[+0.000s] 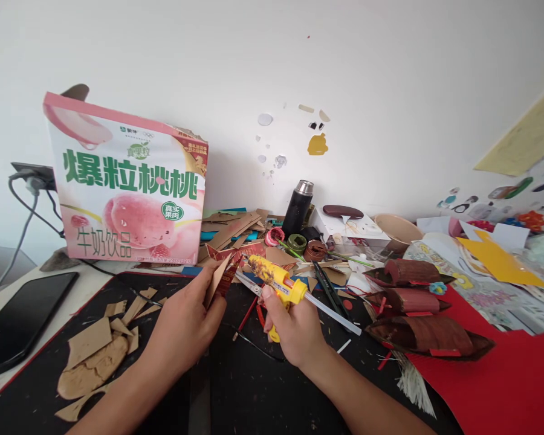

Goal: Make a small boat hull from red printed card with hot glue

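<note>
My left hand (185,320) pinches a folded piece of cardboard (217,279), red and printed on one side and bare brown on the other. In my right hand (297,329) is a yellow glue gun (272,278), its stained nozzle pointing left at the cardboard's edge. Whether the nozzle touches the cardboard I cannot tell. A clear glue stick (333,314) juts from the back of the gun. Behind and below the gun lie scissors (249,283) and a red pencil (245,319), both partly hidden.
A pink drink carton (131,187) stands at the back left above a phone (25,317). Cardboard scraps (88,344) lie on the black mat. A black thermos (298,208) and paint jars stand at the back. Three brown model boats (430,335) sit right, near red paper (517,374).
</note>
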A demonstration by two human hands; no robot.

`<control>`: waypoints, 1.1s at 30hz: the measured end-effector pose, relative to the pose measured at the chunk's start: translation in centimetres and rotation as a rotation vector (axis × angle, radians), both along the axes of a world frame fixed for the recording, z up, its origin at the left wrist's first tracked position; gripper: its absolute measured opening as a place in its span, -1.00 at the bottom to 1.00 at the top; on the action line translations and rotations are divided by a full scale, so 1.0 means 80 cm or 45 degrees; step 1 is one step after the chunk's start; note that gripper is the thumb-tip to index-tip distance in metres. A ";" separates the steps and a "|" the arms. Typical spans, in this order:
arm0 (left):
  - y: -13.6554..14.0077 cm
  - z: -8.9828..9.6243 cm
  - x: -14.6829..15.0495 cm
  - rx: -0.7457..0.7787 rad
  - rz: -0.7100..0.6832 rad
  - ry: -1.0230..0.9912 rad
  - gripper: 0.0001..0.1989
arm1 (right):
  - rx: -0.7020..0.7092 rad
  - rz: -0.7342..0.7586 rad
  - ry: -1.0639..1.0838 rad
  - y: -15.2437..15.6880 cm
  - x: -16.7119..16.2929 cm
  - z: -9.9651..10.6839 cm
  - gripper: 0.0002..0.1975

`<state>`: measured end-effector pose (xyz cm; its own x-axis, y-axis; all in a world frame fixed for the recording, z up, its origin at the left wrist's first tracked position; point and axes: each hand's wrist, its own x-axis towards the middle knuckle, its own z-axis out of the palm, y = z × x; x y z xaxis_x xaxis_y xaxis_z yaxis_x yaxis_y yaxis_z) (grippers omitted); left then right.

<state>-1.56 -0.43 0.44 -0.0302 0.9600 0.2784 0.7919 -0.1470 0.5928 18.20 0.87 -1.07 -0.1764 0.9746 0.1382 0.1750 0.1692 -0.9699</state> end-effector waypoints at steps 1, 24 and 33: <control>0.000 0.001 0.000 0.000 0.004 0.007 -0.48 | -0.007 -0.002 -0.002 0.000 0.000 -0.001 -0.45; 0.001 0.004 0.001 0.024 0.033 -0.012 -0.52 | 0.007 0.015 -0.026 0.001 0.001 -0.008 -0.40; 0.001 0.003 0.000 0.053 0.043 -0.022 -0.52 | -0.027 0.010 -0.028 0.001 0.001 -0.013 -0.42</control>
